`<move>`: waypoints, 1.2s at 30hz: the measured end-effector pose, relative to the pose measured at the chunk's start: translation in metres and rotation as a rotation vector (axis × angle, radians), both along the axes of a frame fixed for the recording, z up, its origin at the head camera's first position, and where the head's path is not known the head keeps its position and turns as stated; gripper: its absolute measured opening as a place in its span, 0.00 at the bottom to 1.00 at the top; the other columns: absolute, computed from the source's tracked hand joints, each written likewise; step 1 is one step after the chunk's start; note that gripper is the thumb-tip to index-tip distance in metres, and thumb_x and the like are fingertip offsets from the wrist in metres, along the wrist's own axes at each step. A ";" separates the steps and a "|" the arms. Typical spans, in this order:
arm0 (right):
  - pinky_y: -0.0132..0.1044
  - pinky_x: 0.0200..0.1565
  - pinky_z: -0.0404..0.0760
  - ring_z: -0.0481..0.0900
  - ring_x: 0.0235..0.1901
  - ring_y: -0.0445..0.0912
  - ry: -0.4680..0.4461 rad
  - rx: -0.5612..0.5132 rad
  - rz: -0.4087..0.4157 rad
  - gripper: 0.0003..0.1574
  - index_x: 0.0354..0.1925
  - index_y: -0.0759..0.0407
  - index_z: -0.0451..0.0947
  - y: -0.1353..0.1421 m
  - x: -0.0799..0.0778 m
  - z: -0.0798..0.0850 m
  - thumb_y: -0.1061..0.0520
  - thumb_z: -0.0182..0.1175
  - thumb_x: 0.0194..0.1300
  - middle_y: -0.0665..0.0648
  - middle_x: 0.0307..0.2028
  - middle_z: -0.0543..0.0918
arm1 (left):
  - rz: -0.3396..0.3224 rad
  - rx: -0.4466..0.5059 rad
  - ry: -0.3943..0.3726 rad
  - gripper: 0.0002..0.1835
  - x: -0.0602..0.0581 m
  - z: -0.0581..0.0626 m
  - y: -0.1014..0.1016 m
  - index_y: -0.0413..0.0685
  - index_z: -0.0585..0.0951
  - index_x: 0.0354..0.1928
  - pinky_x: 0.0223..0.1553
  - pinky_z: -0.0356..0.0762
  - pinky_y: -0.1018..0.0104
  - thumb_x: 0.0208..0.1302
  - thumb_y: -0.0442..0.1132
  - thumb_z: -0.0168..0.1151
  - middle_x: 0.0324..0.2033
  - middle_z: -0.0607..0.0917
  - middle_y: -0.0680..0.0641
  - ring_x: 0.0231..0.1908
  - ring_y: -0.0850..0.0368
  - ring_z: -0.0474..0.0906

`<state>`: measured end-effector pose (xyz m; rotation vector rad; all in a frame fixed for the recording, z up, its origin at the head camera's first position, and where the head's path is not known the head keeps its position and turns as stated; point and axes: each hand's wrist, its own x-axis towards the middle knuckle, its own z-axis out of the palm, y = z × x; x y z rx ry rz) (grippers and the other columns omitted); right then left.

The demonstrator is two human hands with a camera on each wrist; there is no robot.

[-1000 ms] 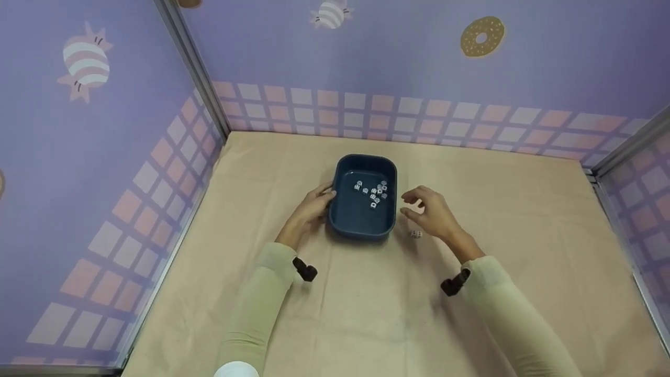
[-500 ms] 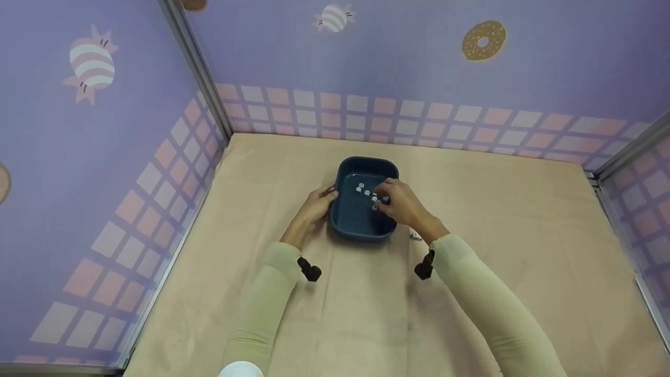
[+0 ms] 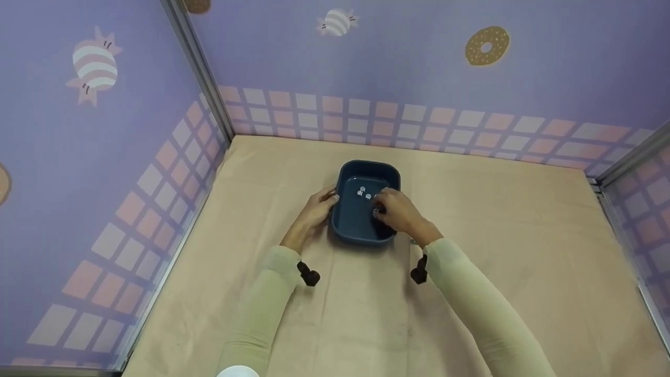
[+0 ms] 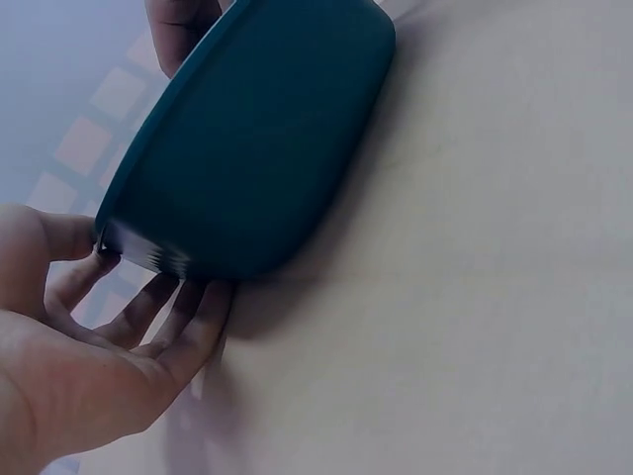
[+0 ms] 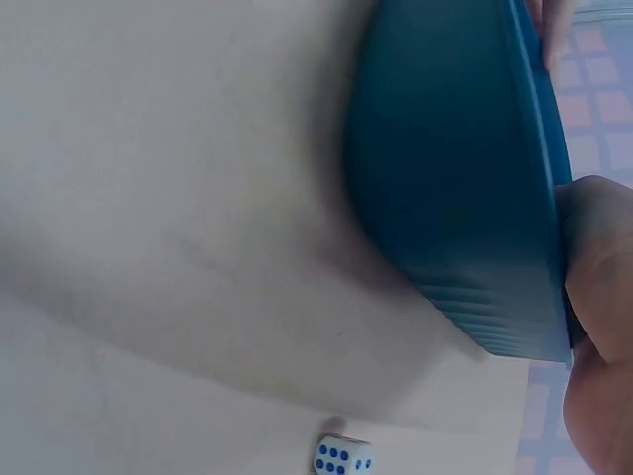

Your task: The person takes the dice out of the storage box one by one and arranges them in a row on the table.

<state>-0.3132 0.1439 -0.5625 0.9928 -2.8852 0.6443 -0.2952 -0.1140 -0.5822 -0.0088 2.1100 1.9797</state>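
A dark blue rectangular tub point(image 3: 356, 225) lies on the cloth, with several small white dice point(image 3: 360, 192) loose on its floor. My left hand point(image 3: 317, 208) grips its left side; in the left wrist view the thumb is at the rim and the fingers spread along the outer wall and underside. My right hand point(image 3: 396, 209) reaches over the right rim into the tub. Its fingers are curled at a die point(image 3: 376, 213) that shows by the fingertips, and it covers the dice on that side. The right wrist view has the fingertips hidden behind the tub's wall.
Outside the tub, near my right wrist, a white die with blue dots point(image 5: 342, 456) lies on the beige cloth point(image 3: 361, 309). Purple printed walls point(image 3: 408, 52) enclose the table at the back and sides, with metal posts at the corners.
My right hand has moved left from beside the tub to inside it, and its fingers have drawn together among the dice. My left hand keeps its grip on the tub.
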 end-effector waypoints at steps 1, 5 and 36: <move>0.51 0.53 0.83 0.82 0.44 0.55 0.008 0.001 -0.005 0.11 0.45 0.67 0.87 -0.001 0.001 -0.001 0.62 0.73 0.66 0.61 0.41 0.84 | -0.003 -0.002 0.007 0.27 0.000 0.000 0.000 0.49 0.67 0.81 0.72 0.68 0.50 0.84 0.40 0.53 0.76 0.71 0.40 0.72 0.46 0.71; 0.51 0.52 0.84 0.82 0.44 0.55 0.024 0.016 -0.009 0.10 0.44 0.66 0.87 -0.003 0.003 -0.002 0.63 0.74 0.65 0.61 0.41 0.85 | 0.000 0.003 0.009 0.28 -0.001 -0.003 -0.001 0.49 0.67 0.81 0.74 0.66 0.50 0.84 0.41 0.54 0.76 0.71 0.40 0.74 0.46 0.69; 0.58 0.54 0.81 0.84 0.44 0.59 0.027 0.229 -0.013 0.07 0.41 0.66 0.84 -0.012 0.001 0.000 0.62 0.70 0.67 0.63 0.40 0.86 | -0.018 0.024 -0.006 0.28 0.001 -0.004 -0.004 0.52 0.67 0.81 0.70 0.72 0.49 0.84 0.41 0.53 0.74 0.73 0.40 0.69 0.44 0.75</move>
